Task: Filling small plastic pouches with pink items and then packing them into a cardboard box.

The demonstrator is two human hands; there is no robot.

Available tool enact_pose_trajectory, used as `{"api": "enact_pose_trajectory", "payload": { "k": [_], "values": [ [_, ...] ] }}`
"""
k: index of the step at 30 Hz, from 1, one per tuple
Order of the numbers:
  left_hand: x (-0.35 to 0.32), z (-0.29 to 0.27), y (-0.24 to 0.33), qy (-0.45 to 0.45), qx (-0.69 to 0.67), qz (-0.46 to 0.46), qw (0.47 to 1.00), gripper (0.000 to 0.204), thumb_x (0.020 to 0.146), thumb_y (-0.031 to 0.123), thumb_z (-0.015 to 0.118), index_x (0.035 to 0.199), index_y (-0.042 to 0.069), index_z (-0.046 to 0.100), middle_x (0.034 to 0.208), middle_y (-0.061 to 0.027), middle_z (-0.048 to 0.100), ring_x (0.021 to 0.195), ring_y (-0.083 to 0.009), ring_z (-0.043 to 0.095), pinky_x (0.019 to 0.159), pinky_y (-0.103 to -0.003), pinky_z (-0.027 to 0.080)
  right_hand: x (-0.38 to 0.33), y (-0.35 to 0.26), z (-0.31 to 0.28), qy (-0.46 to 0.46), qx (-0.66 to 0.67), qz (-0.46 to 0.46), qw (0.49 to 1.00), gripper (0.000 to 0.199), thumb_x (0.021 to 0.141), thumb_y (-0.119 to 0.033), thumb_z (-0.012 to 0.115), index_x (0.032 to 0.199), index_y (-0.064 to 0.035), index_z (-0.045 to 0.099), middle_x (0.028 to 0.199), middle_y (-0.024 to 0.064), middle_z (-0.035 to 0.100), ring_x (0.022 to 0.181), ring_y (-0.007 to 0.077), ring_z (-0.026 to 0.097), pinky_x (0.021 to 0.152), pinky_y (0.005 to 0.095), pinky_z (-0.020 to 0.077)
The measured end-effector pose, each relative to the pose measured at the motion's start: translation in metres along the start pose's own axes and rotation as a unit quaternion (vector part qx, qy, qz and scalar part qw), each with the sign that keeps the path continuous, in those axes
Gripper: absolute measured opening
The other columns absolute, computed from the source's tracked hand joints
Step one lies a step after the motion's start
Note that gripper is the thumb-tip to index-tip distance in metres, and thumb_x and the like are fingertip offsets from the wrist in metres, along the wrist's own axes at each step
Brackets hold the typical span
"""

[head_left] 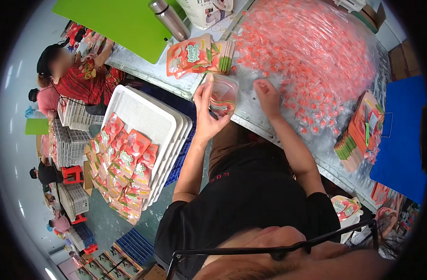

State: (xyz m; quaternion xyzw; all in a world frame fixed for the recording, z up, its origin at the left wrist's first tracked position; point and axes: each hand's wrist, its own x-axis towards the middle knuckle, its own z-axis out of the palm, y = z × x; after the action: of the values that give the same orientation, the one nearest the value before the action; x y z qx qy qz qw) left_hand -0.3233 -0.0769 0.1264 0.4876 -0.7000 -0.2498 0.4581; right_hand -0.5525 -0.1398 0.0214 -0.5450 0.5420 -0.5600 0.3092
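My left hand [207, 114] is wrapped round a pouch [224, 88] with a see-through side, at the near edge of the table. Its thumb and fingers press on the pouch's two edges, and some red print shows through low down. To the right of it, my right hand [268, 95] hovers over the metal tabletop with curled fingers. Whatever those fingers hold, if anything, is hidden. Just beyond the right hand spreads a large heap of small clear-wrapped pieces with orange-red centres [306, 60]. Behind the pouch lies a stack of flat red printed pouches [192, 55].
Filled pouches [125, 161] lie on stacked white trays [150, 105] at my left. More pouches [362, 128] and green-handled scissors [367, 133] are at the right, by a blue board [402, 126]. A steel flask [170, 19] stands behind. Co-workers [78, 77] work at the left.
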Motion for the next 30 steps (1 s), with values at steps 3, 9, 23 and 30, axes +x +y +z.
{"api": "enact_pose_trajectory", "payload": {
  "k": [3,9,23,30],
  "values": [
    [0.003,0.008,0.007,0.003,0.049,0.034,0.998,0.102,0.066,0.012,0.089,0.156,0.008,0.042,0.146,-0.025,0.037,0.14,-0.0423,0.039,0.116,-0.046,0.037,0.019,-0.065,-0.012,0.024,0.209,0.101,0.972,0.017,0.101,-0.02,0.067,0.111,-0.0073,0.071,0.089,-0.0012,0.068,0.083,0.0114,0.064,0.074,0.0279,0.0533],
    [0.008,0.027,0.019,-0.032,0.041,0.044,0.998,0.102,0.066,0.013,0.091,0.155,0.008,0.041,0.148,-0.0258,0.033,0.14,-0.0438,0.039,0.114,-0.048,0.04,0.029,-0.149,0.001,0.013,0.402,0.005,0.916,0.022,0.106,-0.017,0.062,0.121,-0.0021,0.066,0.107,0.003,0.069,0.099,0.0099,0.064,0.085,0.0269,0.0528],
    [0.015,0.037,0.033,-0.064,-0.005,-0.005,0.998,0.1,0.069,0.001,0.086,0.156,0.01,0.038,0.148,-0.0213,0.029,0.139,-0.0366,0.043,0.111,-0.043,0.049,0.03,-0.16,-0.012,-0.123,0.224,-0.084,0.963,0.041,0.112,-0.026,0.039,0.129,0.002,0.063,0.127,0.0112,0.066,0.124,0.0194,0.057,0.11,0.0359,0.0416],
    [0.006,0.038,0.006,0.022,-0.274,-0.096,0.957,0.089,0.072,-0.004,0.082,0.147,0.003,0.037,0.139,-0.0122,0.042,0.132,-0.0232,0.049,0.109,-0.041,0.046,0.03,-0.11,-0.05,-0.053,-0.042,-0.101,0.993,0.049,0.11,-0.037,0.044,0.143,-0.0036,0.056,0.143,0.0185,0.057,0.137,0.0315,0.051,0.117,0.0425,0.0353]
  ]
}}
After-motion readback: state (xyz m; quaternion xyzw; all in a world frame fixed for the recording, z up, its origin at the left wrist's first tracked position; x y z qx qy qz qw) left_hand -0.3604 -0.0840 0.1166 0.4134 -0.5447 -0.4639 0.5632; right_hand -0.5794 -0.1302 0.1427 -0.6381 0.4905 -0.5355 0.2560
